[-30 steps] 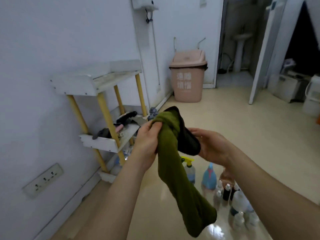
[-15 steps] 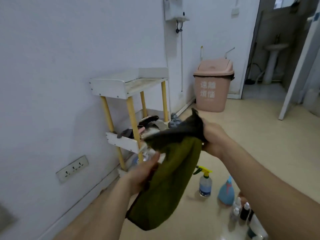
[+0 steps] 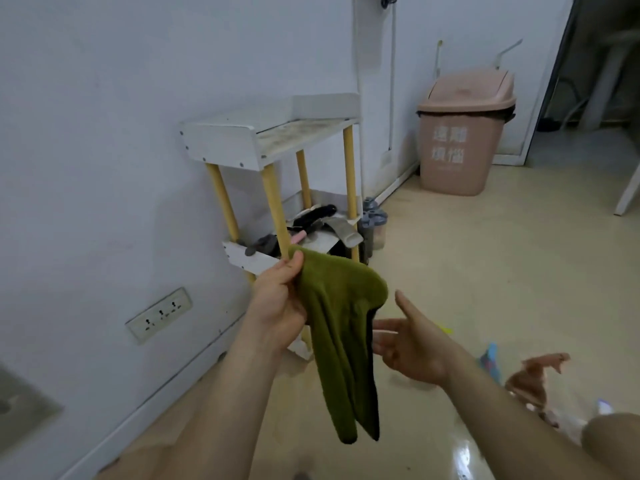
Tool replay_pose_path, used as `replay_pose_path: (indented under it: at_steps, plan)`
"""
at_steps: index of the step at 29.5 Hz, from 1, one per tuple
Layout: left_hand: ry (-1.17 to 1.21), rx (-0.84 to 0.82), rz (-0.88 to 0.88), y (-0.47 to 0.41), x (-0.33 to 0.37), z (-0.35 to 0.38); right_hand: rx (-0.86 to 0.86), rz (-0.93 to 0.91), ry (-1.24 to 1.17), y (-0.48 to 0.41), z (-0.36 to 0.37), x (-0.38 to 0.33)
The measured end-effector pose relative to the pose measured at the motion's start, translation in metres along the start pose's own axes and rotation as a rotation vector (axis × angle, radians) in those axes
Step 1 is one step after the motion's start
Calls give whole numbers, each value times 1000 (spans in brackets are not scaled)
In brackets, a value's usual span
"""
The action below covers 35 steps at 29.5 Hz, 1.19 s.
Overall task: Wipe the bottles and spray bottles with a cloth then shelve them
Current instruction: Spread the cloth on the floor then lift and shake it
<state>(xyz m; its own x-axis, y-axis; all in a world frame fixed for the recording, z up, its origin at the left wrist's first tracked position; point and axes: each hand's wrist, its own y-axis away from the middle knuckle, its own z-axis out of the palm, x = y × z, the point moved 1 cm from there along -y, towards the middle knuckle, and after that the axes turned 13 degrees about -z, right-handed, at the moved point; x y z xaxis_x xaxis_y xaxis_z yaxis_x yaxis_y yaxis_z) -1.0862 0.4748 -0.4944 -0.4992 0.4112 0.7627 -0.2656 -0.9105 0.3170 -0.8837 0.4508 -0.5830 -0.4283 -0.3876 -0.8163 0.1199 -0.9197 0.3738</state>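
Olive-green terry cloth with a dark underside (image 3: 341,341), hanging in loose folds in mid-air in front of the white shelf unit on yellow posts (image 3: 221,143), above the glossy beige floor (image 3: 485,271). The left hand (image 3: 277,303) pinches the cloth's upper edge between thumb and curled fingers. The right hand (image 3: 408,344) is spread flat with straight fingers and holds nothing; its tips lie just beside the hanging fold, and contact cannot be told. A blue spray bottle (image 3: 490,362) shows only in part past the right forearm. The step in hand appears to be readying the cloth, which is best gathered across the spread right palm into a flat pad, so that a broad face meets each bottle. Compared with half a second earlier, the right hand has released the cloth's top, the left has taken it over, and the bottles have largely left the view.
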Motion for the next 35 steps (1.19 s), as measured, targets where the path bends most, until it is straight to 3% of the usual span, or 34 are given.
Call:
replay_pose_path:
  at_steps: [2, 4, 8, 11, 14, 17, 18, 20, 22, 24, 25, 27, 30, 33, 35]
  plan:
    - [-18, 122, 25, -2, 7, -2, -128, 9, 36, -4, 15, 5]
    - [-108, 292, 82, 2, 22, -19, -120, -61, 42, -12, 21, -5]
    - [-533, 665, 126, 13, 58, -78, -37, -134, 108, -31, 20, -29]
    - [-902, 770, 124, 10, 72, -117, -87, -135, 69, -45, 31, -44]
    - [-1183, 672, -27, 4, 86, -138, -99, -179, 231, -62, 51, -49]
    - [-1441, 365, -400, 0, 102, -149, -87, -312, 662, -81, 69, -55]
    - [-1558, 318, -446, -3, 106, -153, -104, -386, 812, -85, 72, -58]
    - [-1724, 424, -350, -13, 114, -165, -174, -534, 1111, -89, 79, -59]
    - [-1752, 652, -139, -25, 121, -175, -214, -591, 1365, -95, 85, -52]
    - [-1843, 898, 61, -35, 128, -177, -206, -576, 1442, -100, 96, -42]
    - [-1891, 998, 133, -41, 132, -178, -191, -557, 1360, -104, 101, -37]
    - [-1802, 1075, 224, -53, 144, -175, -152, -501, 1024, -112, 116, -29]
    - [-1392, 1029, 238, -77, 167, -168, -106, -487, 596, -127, 147, -27]
    - [-908, 1045, 396, -107, 194, -159, 6, -618, 216, -144, 181, -33]
    - [-680, 976, 491, -135, 208, -153, 93, -729, 129, -162, 196, -39]
